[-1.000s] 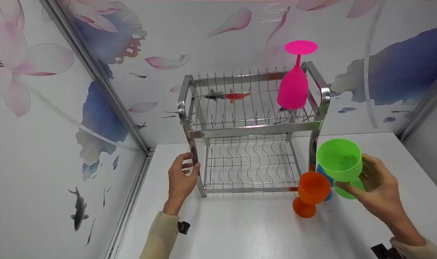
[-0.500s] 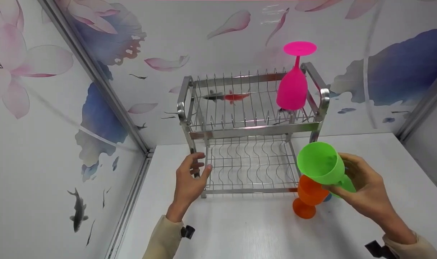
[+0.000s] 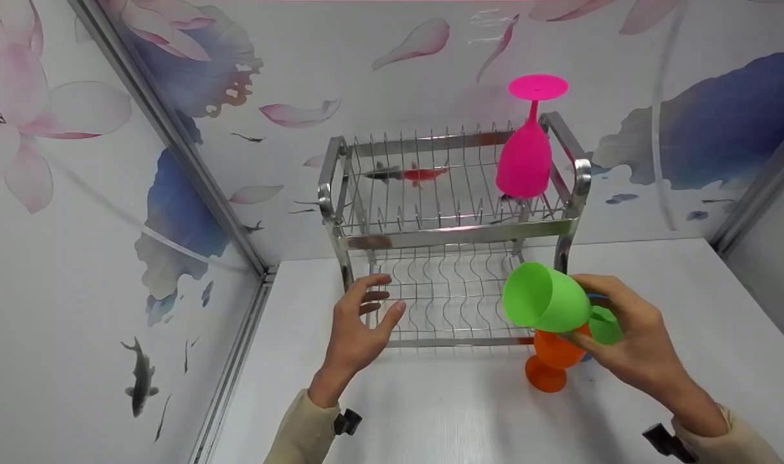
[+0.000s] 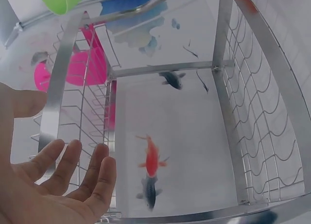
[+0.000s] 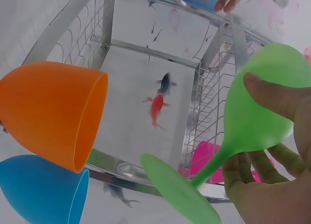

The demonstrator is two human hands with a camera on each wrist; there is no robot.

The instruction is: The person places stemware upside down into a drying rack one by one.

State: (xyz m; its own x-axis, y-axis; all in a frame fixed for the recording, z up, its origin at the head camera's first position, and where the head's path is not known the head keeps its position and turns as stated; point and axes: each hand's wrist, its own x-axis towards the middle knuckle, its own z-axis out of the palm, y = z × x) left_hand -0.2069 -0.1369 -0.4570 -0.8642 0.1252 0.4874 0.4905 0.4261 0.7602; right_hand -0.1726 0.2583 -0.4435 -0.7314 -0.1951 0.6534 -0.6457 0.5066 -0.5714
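Note:
In the head view my right hand (image 3: 630,335) grips a green goblet (image 3: 550,299) by its bowl, the mouth tilted to the left and the foot to the right. My left hand (image 3: 363,328) hovers before the left part of the dish rack (image 3: 456,238), fingers relaxed and holding nothing. Behind and below the green goblet an orange goblet (image 3: 556,354) stands upright on the table, partly covered by it. A blue goblet (image 5: 43,187) is beside the orange one, mostly hidden in the head view. Upside down on the rack's upper tier rests a pink goblet (image 3: 527,154).
The two-tier metal rack has thin upright wires above and a wavy wire shelf (image 3: 443,296) below. A white patterned wall (image 3: 302,51) stands close behind it. Another panel (image 3: 76,290) closes off the left side of the white table (image 3: 443,412).
The green goblet has moved left with my right hand and tipped from nearly upright onto its side. My left hand has shifted right, away from the rack's left post.

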